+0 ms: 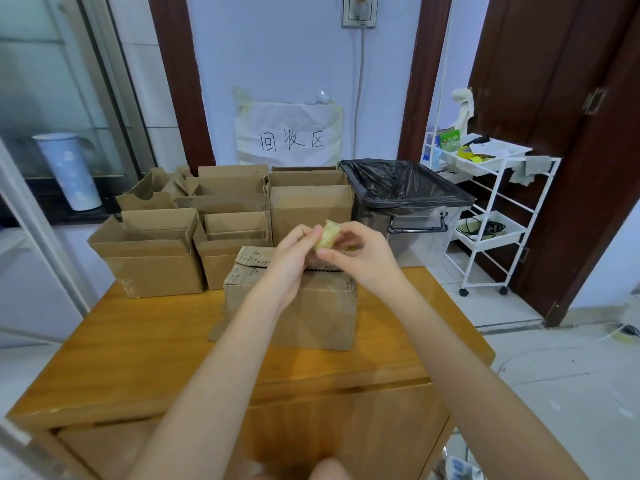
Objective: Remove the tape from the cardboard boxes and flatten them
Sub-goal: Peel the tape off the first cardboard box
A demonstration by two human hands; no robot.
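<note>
1. Wad of peeled tape [327, 233], yellowish and crinkled, held up above the near cardboard box [294, 306], between both hands. Probably almost weightless, soft and sticky; likely to cling to skin, so best taken by its non-adhesive folds.
2. Left hand [294, 252] pinching the wad's left side with fingertips pressed together; right hand [356, 252] curled round its right side, thumb below.
3. Near cardboard box standing at mid-table, top flaps torn and ragged, not yet flattened. Light, stiff corrugated board by the look of it; should fold along its creases if gripped at opposite corners and pushed askew.
4. Behind it, a cluster of open boxes [152, 251] on the far edge of the wooden table [138, 341], all upright.
5. To the right, a bin lined with a black bag [398, 183], close enough for dropping the wad.
</note>
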